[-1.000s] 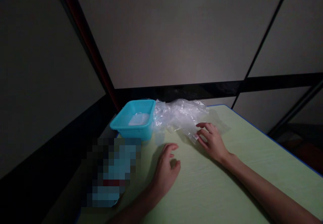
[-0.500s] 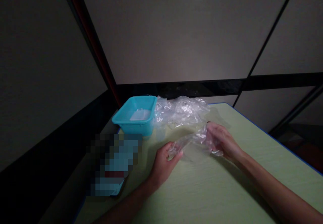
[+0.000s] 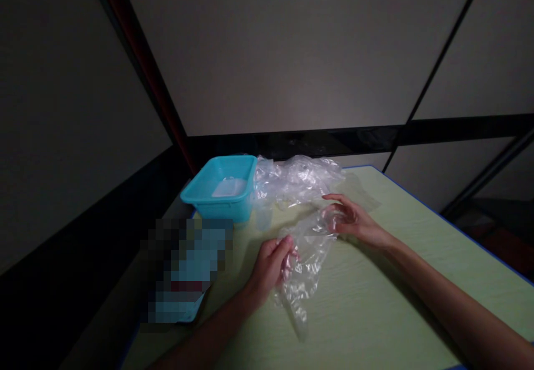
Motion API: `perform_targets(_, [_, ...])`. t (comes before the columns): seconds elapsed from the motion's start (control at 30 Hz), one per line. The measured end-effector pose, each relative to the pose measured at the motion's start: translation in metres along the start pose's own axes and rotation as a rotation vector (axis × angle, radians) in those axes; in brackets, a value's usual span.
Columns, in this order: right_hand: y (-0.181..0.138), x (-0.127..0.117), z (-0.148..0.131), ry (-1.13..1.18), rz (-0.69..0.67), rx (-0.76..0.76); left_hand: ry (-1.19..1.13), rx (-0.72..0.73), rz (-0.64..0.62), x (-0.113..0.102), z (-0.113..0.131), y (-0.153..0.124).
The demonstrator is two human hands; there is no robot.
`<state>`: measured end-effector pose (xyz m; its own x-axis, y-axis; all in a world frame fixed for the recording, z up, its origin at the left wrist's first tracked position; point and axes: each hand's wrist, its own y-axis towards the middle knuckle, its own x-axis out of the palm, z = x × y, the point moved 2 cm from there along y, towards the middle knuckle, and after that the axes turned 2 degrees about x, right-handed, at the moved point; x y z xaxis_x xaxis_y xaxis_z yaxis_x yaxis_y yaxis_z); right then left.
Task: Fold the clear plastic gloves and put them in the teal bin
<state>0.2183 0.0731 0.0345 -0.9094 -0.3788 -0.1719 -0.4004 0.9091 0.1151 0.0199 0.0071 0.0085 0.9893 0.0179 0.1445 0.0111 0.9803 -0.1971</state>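
Observation:
My left hand (image 3: 271, 264) is closed, pinching one edge of a clear plastic bag (image 3: 306, 264). My right hand (image 3: 348, 218) grips the bag's other end, fingers curled round the crumpled film. The bag hangs between both hands just above the pale green table (image 3: 375, 303), its loose lower part trailing towards me. Behind it, a pile of clear plastic bags (image 3: 298, 181) lies at the table's far edge.
A turquoise plastic tub (image 3: 223, 195) with something pale inside stands at the far left corner, next to the pile. A blurred-out patch (image 3: 186, 270) covers the table's left edge. Grey wall panels with dark rails rise behind the table.
My right hand took one bag from the pile and drew it towards me. My left hand rose from the table and pinched the bag's edge; the bag now spreads lower between both hands.

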Motion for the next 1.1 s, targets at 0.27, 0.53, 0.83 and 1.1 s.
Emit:
perform_targets(0.27, [0.002,0.001,0.005,-0.081,0.059,-0.058,0.066,0.055,-0.13,-0.001,0.004,0.003])
perform_targets(0.53, [0.006,-0.013,0.017,-0.217,0.327,0.123,0.168,0.105,-0.179,-0.003,0.011,-0.003])
perform_targets(0.83, [0.003,-0.016,0.02,-0.578,0.387,-0.083,0.646,0.991,0.106,-0.006,0.013,-0.015])
perform_targets(1.1, [-0.007,0.024,0.005,-0.55,-0.307,-0.418,0.694,0.704,-0.182,0.0,0.005,-0.01])
